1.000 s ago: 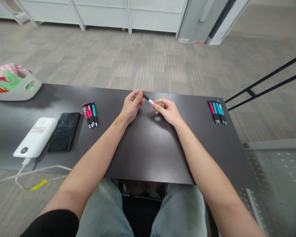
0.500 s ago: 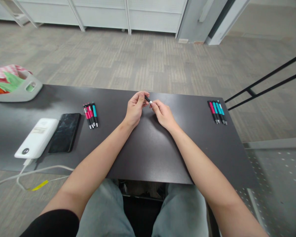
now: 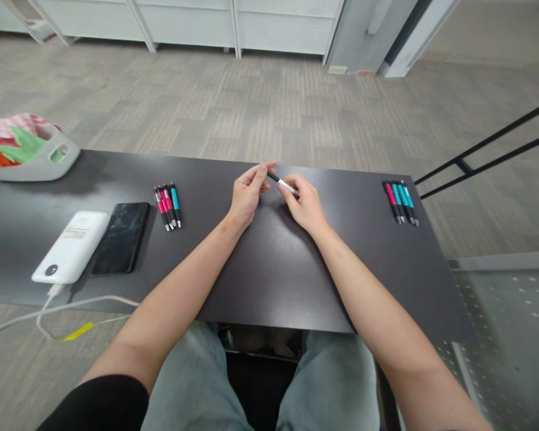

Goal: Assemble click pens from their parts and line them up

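A black-and-white pen (image 3: pixel 285 185) is held slantwise above the far middle part of the dark table (image 3: pixel 269 269). My left hand (image 3: pixel 247 194) is closed with thumb and fingers at the pen's black end. At the white part, my right hand (image 3: pixel 304 203) has its thumb and fingers closed round the pen, and the pen's far end is partly hidden there. To the left lies a row of pink pens (image 3: pixel 165 206) with one turquoise pen (image 3: pixel 175 205) beside them. On the right rests another row, with a pink pen (image 3: pixel 391 200) and several turquoise pens (image 3: pixel 403 202).
A white power bank (image 3: pixel 72 245) with a white cable (image 3: pixel 81 303) lies at the left, beside a black phone (image 3: pixel 121 238). A pale basket (image 3: pixel 49 167) of coloured cloths stands at the far left corner. Black metal bars (image 3: pixel 485 152) reach the table's right edge.
My right hand has shifted along the pen, away from my left hand, so more of the white barrel shows. The view has tilted slightly; the pen rows are where they were.
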Demonstrator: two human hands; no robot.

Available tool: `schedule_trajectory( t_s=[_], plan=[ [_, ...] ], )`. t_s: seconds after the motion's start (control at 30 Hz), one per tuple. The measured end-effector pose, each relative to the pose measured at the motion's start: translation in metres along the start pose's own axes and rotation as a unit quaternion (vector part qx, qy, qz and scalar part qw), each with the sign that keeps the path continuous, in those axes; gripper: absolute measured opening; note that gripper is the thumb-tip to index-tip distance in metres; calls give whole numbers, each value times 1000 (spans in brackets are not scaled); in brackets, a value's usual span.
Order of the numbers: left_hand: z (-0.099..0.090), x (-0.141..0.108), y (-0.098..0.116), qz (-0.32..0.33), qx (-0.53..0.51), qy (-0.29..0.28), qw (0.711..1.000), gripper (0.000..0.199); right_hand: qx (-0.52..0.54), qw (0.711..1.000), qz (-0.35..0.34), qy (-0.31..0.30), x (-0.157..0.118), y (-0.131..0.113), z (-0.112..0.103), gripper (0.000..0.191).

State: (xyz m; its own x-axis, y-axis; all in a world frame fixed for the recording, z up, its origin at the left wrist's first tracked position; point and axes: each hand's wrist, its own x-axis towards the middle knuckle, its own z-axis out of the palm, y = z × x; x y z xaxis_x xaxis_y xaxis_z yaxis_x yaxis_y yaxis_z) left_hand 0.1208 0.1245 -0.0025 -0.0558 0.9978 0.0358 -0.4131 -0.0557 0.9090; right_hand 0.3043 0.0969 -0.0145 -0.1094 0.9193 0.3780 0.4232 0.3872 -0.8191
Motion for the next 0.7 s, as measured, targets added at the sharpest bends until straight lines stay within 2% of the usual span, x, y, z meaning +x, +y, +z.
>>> schedule_trajectory(
  t_s=[0.13, 0.23, 0.37, 0.47, 0.6, 0.7],
  plan=[
    [-4, 4, -2, 11, 29, 1, 1000, 27, -6, 999, 37, -16, -1, -3, -4, 49],
    [-6, 5, -4, 19, 54, 2, 998, 35, -6, 999, 27, -27, 0, -6, -5, 56],
    [-9, 7, -8, 36, 74, -12, 997, 47, 2, 999, 38, -15, 0, -10, -6, 31],
    [-11, 9, -8, 47, 89, -4, 995, 52, 1, 997, 68, -29, -2, -13, -6, 33],
    [-19, 13, 1, 83, 126, 8, 989, 44, 0, 997, 71, -26, -2, -14, -9, 49],
    [-31, 17, 11, 123, 205, 10, 971, 22, 4, 998, 68, -2, 0, -10, -12, 56]
  ],
)
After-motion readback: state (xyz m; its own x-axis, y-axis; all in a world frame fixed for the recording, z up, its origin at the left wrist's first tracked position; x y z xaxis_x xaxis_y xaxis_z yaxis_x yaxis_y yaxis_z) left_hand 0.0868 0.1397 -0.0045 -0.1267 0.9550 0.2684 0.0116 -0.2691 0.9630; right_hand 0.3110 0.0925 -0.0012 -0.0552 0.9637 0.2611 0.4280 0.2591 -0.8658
